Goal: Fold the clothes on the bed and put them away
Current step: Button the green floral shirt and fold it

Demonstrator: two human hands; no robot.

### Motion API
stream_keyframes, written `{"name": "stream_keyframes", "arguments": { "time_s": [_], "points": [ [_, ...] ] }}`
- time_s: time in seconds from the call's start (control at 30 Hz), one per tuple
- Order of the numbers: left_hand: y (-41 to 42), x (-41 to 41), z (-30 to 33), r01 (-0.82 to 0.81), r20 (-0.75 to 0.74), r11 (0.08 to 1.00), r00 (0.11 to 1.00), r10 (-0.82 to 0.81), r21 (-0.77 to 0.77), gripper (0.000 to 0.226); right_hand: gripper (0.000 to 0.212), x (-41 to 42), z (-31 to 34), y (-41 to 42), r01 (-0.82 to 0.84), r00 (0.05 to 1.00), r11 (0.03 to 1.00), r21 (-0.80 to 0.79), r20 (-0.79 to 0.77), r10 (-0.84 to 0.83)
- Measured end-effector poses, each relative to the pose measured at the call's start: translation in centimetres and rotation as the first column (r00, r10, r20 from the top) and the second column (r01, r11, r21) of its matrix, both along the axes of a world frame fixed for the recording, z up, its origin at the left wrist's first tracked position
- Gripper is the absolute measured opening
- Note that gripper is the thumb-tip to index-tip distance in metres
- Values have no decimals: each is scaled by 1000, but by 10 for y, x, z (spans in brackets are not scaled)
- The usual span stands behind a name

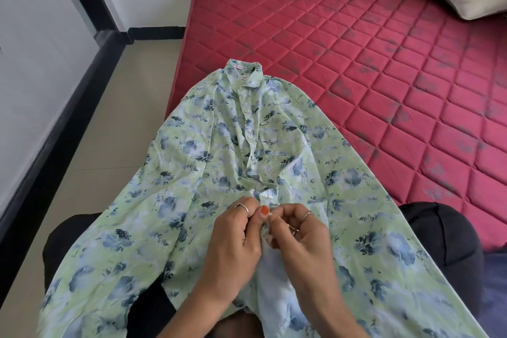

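Shirt (247, 145) on lap, both hands pinching placket btwn fingers

Bare left hand (233, 244) wears a thin silver ring on the index finger and orange-red polish on the thumbnail; bare right hand (301, 241) wears a slim silver ring with a small ornament; forearms are sleeveless; black trousers (444, 233) cover both knees

The shirt (247, 162) collar label's pink print seems too small to read.
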State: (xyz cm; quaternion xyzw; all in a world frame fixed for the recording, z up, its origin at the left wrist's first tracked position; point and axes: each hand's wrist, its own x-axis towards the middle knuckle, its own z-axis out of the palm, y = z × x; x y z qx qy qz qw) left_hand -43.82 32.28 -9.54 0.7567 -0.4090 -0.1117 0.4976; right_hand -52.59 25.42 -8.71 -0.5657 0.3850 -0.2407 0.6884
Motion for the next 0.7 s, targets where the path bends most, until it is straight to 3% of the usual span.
{"name": "stream_keyframes", "arguments": {
  "time_s": [0.07, 0.1, 0.13, 0.2, 0.23, 0.27, 0.3, 0.33, 0.37, 0.6, 0.7],
  "points": [
    [0, 5, -1, 18, 42, 1000, 999, -18, -1, 31, 11, 2, 5, -5, -37, 997, 973, 229, 77, 20],
    [0, 7, -1, 28, 46, 1000, 999, -28, 2, 32, 10, 1, 7, -8, -68, 995, 962, 263, 84, 47],
    [0, 9, -2, 42, 48, 999, 998, -42, 11, 31, 10, 0, 7, -11, -104, 994, 971, 217, 60, 93],
    [0, 11, -3, 80, 49, 996, 995, -82, 42, 32, 11, -5, 5, -18, -237, 968, 965, -116, -107, 225],
    [1, 12, -4, 102, 44, 993, 994, -105, 60, 33, 13, -7, 3, -21, -347, 930, 874, -341, -247, 272],
    [1, 12, -5, 123, 37, 990, 991, -126, 73, 36, 16, -9, 0, -24, -465, 875, 707, -533, -398, 275],
    [2, 13, -5, 142, 30, 987, 989, -145, 81, 38, 18, -11, -3, -26, -557, 822, 517, -651, -520, 232],
    [2, 13, -5, 154, 23, 984, 987, -156, 86, 38, 18, -11, -3, -28, -602, 793, 391, -696, -579, 191],
    [2, 14, -5, 157, 22, 984, 987, -159, 90, 37, 18, -11, -1, -29, -620, 781, 339, -708, -599, 176],
    [2, 17, 2, 128, -17, 989, 992, -127, 68, 36, 31, -6, 0, -33, -610, 793, 314, -728, -556, 251],
    [3, 17, 3, 146, -50, 987, 989, -142, 73, 39, 25, -5, -1, -36, -583, 810, 420, -696, -459, 364]
  ]
}}
